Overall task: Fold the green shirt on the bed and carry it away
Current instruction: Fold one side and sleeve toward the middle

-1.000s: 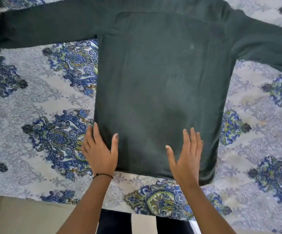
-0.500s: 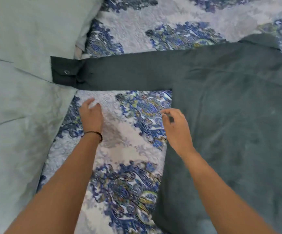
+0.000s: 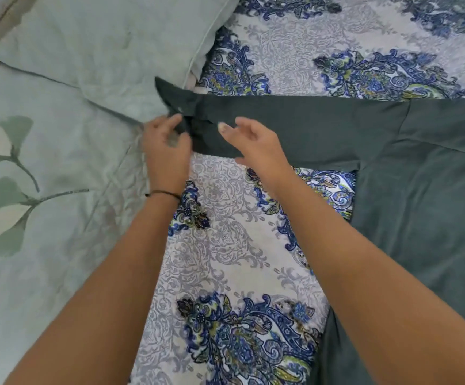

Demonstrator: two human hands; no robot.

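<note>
The dark green shirt (image 3: pixel 426 207) lies flat on the patterned bed sheet (image 3: pixel 225 245), filling the right side of the view. Its left sleeve (image 3: pixel 323 129) stretches leftward, and the cuff (image 3: pixel 170 91) reaches onto the pale pillow. My left hand (image 3: pixel 167 151) pinches the sleeve at the cuff end, thumb and fingers curled on the cloth. My right hand (image 3: pixel 256 143) hovers on the sleeve just right of the left hand, fingers spread and relaxed, slightly blurred. The shirt's right sleeve is out of view.
A pale green pillow (image 3: pixel 100 45) lies at the upper left. A light green quilt with a leaf print (image 3: pixel 39 195) covers the left side of the bed. Bare patterned sheet shows between my forearms and beyond the sleeve.
My view swung left from the shirt's hem to its left sleeve. Both hands left the sheet and shirt edge and reached up to the cuff; the left hand took hold of it.
</note>
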